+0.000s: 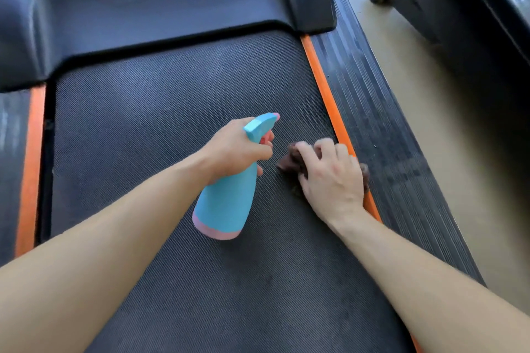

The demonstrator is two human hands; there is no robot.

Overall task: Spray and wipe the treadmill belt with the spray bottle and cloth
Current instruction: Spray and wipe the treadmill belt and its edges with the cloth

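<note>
Wiping near belt (172,123) rt edge: rt hand (332,178) fingers curled on cloth (289,159); lt hand (235,149) gripping bottle (226,206); much belt prob. left.

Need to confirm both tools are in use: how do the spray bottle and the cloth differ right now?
The spray bottle is light blue with a pink base; the cloth is dark brown. The bottle is held tilted in the left hand; the cloth lies bunched on the belt under the right hand. The bottle is mid-belt; the cloth is beside the orange strip. Both are gripped, one per hand.
</note>
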